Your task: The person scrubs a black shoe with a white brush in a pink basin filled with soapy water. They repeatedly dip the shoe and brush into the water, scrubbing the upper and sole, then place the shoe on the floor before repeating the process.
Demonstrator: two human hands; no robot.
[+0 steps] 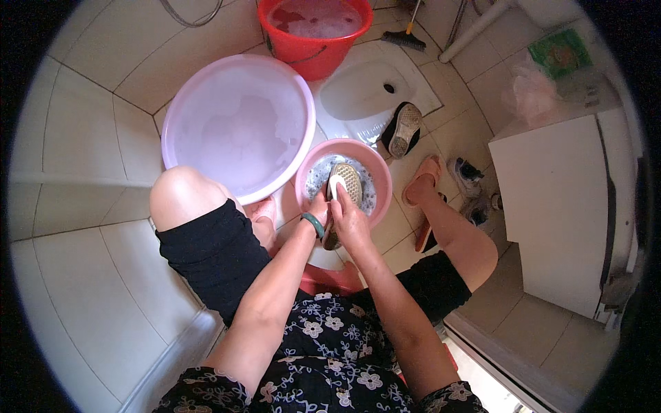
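A shoe (pixel 352 180) is held sole up over a pink plastic basin (pixel 383 206) of sudsy water. My left hand (pixel 319 207), below a green bangle on the wrist, grips the shoe by its left side. With my right hand (pixel 353 219) I hold a small white object (pixel 335 184) against the sole; whether it is a brush or a piece of soap I cannot tell. The shoe's near end pokes out below my hands, past the basin's rim. My fingers hide its middle.
A large lilac basin (pixel 170 155) of cloudy water stands left, beside a red bucket (pixel 320 54). Behind the pink basin is a squat toilet (pixel 356 93). Another shoe (pixel 405 129) lies sole up. A broom (pixel 404 40), sneakers (pixel 467 170) and a white washing machine (pixel 552 206) are rightward.
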